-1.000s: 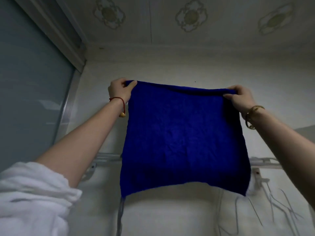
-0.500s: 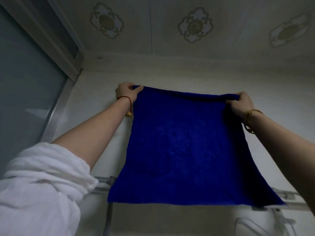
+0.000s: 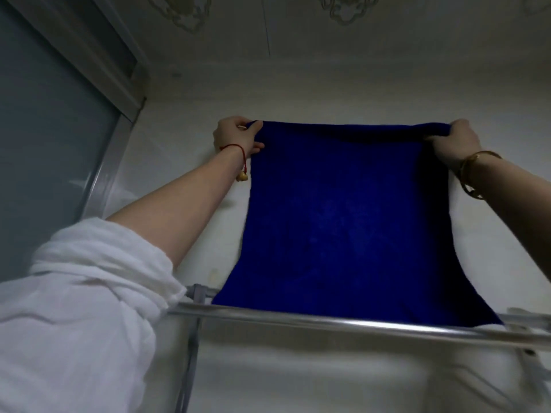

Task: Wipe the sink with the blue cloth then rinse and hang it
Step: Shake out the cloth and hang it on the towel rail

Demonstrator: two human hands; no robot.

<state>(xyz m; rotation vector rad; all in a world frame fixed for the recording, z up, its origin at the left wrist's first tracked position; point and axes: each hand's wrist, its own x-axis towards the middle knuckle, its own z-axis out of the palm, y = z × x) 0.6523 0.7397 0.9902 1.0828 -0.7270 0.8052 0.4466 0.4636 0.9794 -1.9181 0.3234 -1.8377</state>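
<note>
The blue cloth (image 3: 343, 216) is spread flat and held high against the white wall. My left hand (image 3: 237, 135) pinches its upper left corner, and my right hand (image 3: 453, 143) grips its upper right corner. The cloth's lower edge hangs down behind a horizontal metal rail (image 3: 328, 318) of a drying rack. No sink is in view.
A second rail and bracket (image 3: 198, 293) of the rack sit just behind, near the wall. A glass door with a metal frame (image 3: 104, 174) stands on the left. The patterned ceiling (image 3: 298, 40) is close above. My white sleeve (image 3: 74, 308) fills the lower left.
Both hands have carried the cloth upward and toward the wall. Its lower edge, which hung free in front of the rack, now lies behind the front rail.
</note>
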